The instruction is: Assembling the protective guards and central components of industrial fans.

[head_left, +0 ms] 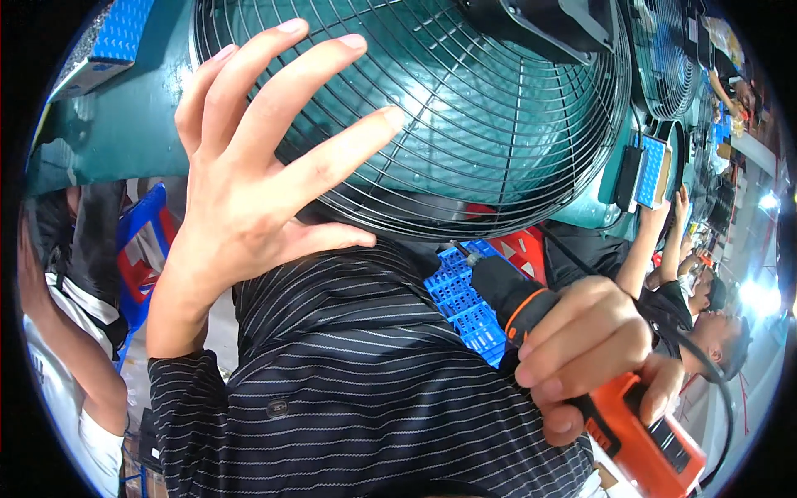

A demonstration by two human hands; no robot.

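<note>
Driver (641, 452) in the right hand (591, 342), an orange and black one, with the fingers clenched around its body; its dark nose juts out ahead of the grip, angled to the left toward the fan (465, 124). Just past that nose, and lower than the fan, I see a blue crate (469, 307). To the grip's right loops a dark cable (727, 415). The left hand (249, 187) is well apart from the grip, off to its left, empty, fingers spread wide in front of the wire guard; whether it touches the wires I can't tell. The fan rests on a green table (108, 153), farther out than the grip. Beyond the grip on the right, a co-worker's hand (654, 222) reaches up by a blue box (652, 170).
</note>
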